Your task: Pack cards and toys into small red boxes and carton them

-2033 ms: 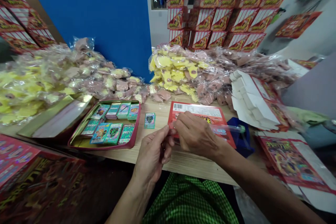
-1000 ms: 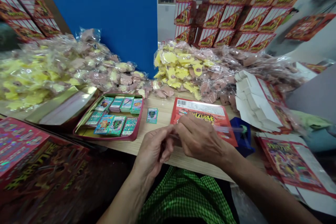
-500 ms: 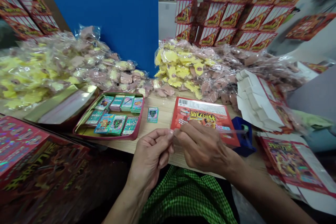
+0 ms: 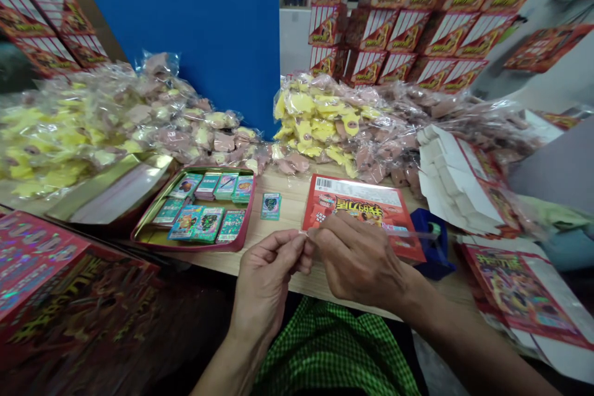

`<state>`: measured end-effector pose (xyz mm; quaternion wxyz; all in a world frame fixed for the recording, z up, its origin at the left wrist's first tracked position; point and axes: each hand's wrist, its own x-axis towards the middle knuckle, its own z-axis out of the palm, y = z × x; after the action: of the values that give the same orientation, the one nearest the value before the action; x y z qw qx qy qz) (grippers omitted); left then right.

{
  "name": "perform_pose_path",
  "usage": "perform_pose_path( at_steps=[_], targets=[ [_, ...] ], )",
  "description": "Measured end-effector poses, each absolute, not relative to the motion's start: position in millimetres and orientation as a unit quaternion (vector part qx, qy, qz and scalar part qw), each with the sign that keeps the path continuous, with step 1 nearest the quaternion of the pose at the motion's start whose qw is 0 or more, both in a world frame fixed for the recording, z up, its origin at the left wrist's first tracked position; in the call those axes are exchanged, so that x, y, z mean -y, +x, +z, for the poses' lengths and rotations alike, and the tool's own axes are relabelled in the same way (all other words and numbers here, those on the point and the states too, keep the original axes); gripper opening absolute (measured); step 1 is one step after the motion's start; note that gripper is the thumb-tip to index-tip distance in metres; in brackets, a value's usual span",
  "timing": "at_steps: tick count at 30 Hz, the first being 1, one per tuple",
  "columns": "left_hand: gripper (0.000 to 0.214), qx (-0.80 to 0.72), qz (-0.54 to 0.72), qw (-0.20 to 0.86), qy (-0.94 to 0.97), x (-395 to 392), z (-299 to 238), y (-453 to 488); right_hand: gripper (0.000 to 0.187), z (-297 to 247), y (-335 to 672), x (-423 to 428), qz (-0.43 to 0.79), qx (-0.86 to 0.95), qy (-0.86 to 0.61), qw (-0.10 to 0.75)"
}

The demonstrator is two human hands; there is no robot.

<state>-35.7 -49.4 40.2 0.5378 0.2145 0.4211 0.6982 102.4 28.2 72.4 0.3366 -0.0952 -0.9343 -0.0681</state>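
My left hand and my right hand meet above the front edge of the wooden table. Both pinch the end of a strip of clear tape that runs right to a blue tape dispenser. Just behind my hands lies a flat red printed card with a barcode at its top edge. A single small green card lies to the left of it.
A red tin tray holds several small card packs. Heaps of bagged yellow and pink toys line the back. Folded white-and-red boxes lean at the right, red boxes are stacked on the wall, and red sheets lie at the right.
My hands have drawn back from over the red card toward the table's front edge, still pinched together on the tape. More of the red card shows now.
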Motion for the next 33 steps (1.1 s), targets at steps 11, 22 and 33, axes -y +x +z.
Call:
perform_pose_path(
  at_steps=[11, 22, 33],
  targets=[
    [0.022, -0.488, 0.681, 0.396, 0.376, 52, 37, -34, 0.013, 107, 102, -26, 0.109, 0.948, -0.217, 0.206],
    [0.019, -0.513, 0.668, 0.345, 0.414, 50, 44, -29, 0.013, 105, 100, -39, 0.198, 0.923, -0.251, 0.215],
    [0.018, -0.503, 0.673, 0.357, 0.408, 42, 33, -30, 0.017, 85, 106, -56, 0.465, 0.788, -0.323, 0.243]
  ],
)
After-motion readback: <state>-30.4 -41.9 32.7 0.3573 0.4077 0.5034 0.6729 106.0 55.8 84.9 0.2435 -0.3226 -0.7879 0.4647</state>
